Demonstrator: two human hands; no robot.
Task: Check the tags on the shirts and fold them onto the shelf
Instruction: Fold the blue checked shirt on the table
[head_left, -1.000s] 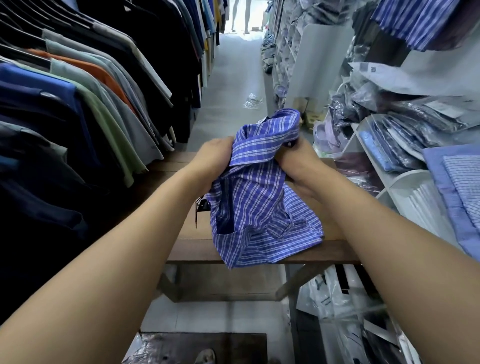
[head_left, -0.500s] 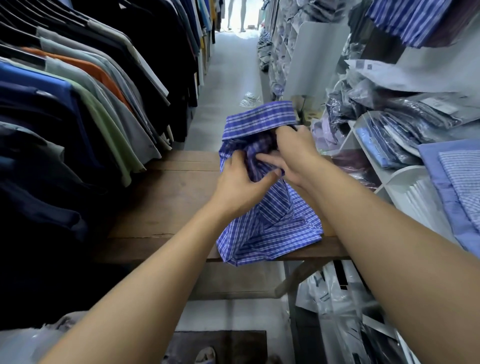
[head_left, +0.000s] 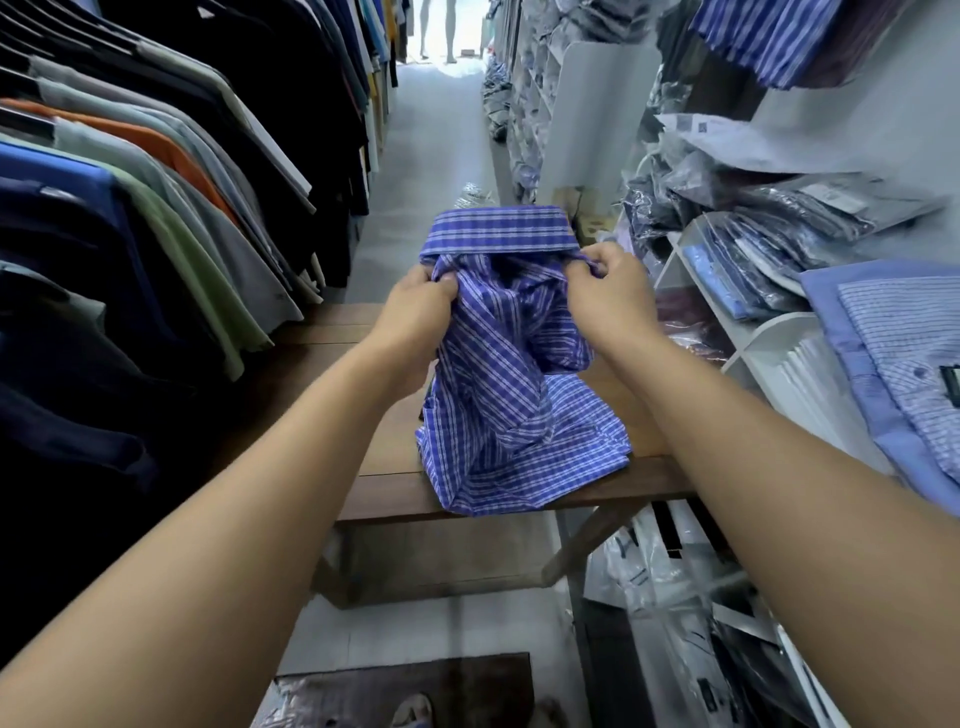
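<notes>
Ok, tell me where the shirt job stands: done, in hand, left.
Done: one folded striped shirt already lies on the shelf at right. In hand: the left hand and right hand grip the plaid shirt under its collar, spreading the neck; its lower part is bunched on the table. No tag shows. Left: fold it and shelve it.
</notes>
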